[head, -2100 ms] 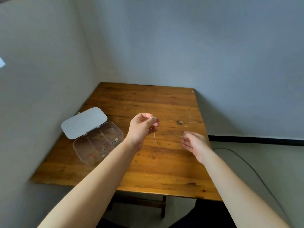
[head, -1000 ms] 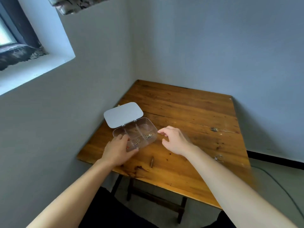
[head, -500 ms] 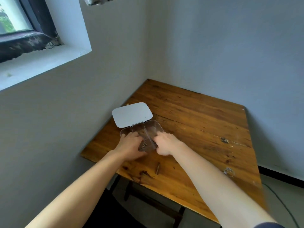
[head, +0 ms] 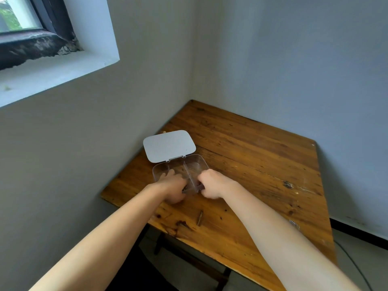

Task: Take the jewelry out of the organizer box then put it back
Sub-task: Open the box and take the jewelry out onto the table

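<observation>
**Both hands at the open box**

The clear box (head: 190, 165) sits on the wooden table (head: 252, 164), near the table's left edge by the wall, its grey lid (head: 169, 144) swung open behind it. The left hand (head: 173, 185) rests over the box's left part, fingers curled down inside; whether it holds anything cannot be told. The right hand (head: 212, 183) is curled loosely at the box's front right rim, its grip hidden. Small dark jewelry (head: 185, 188) shows between the hands, inside the box.
</observation>
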